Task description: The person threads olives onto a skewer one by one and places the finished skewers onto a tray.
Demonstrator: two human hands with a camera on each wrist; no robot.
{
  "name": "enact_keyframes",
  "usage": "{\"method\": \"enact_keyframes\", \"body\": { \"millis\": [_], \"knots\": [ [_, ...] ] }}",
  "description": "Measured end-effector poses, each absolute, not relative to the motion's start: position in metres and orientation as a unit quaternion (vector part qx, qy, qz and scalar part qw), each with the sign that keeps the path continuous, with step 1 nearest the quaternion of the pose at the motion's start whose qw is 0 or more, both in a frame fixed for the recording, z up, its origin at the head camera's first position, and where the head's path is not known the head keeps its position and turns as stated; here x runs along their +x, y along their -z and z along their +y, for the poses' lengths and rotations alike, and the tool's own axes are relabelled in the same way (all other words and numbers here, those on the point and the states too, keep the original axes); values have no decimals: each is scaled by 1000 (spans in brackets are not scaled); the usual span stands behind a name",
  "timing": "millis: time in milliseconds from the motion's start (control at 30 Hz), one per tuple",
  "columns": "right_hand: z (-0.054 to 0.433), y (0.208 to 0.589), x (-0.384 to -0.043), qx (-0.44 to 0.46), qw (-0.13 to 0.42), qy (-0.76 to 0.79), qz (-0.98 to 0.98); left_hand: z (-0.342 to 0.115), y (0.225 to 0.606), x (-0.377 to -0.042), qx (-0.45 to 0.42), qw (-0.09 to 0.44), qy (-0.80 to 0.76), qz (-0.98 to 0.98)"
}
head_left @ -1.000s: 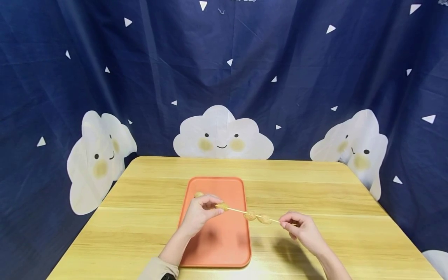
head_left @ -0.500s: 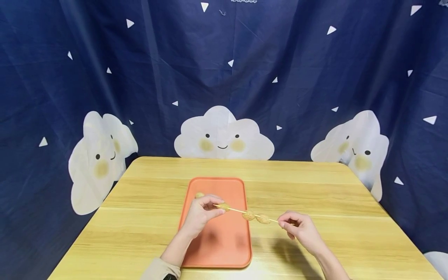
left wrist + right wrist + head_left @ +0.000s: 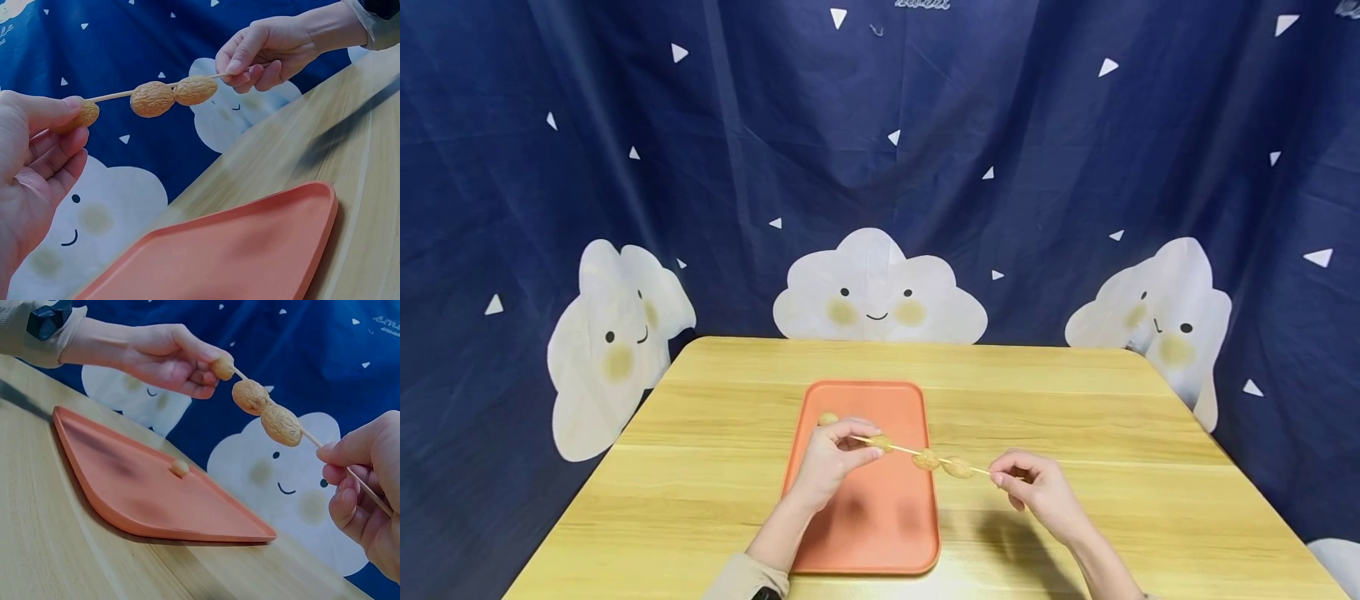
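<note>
L hand (image 3: pixel 831 462) pinches tan pc (image 3: pixel 84 117); R hand (image 3: pixel 1039 492) pinches stick (image 3: pixel 112 96) w/ 2 mid pcs (image 3: pixel 152 99) | step: prob. skewering (how far thru unclear) | next: steady straight push

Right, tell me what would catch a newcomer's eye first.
Likely the wrinkled brown pieces on a thin stick, held up between the left hand and the right hand. Next, the orange tray beneath the left hand, and the smiling white clouds on the navy curtain behind.

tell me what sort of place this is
Probably a makeshift booth for tabletop work: a dark blue curtain printed with smiling clouds hangs around three sides of a wooden table, which bears an orange tray.
</note>
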State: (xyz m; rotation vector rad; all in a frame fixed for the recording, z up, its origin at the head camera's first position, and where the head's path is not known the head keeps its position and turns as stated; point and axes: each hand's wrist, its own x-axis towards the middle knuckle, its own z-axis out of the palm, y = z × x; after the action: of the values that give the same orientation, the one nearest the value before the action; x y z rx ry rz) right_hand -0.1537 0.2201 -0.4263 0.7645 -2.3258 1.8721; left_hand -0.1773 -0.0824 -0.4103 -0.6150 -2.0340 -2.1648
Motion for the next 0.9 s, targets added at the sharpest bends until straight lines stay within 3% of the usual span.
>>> {"method": "enact_keyframes", "body": {
  "millis": [900],
  "knots": [
    [212,425,-156,265,29,-616,-742,-73,414,-177,-205,47,736,-643]
  ]
}}
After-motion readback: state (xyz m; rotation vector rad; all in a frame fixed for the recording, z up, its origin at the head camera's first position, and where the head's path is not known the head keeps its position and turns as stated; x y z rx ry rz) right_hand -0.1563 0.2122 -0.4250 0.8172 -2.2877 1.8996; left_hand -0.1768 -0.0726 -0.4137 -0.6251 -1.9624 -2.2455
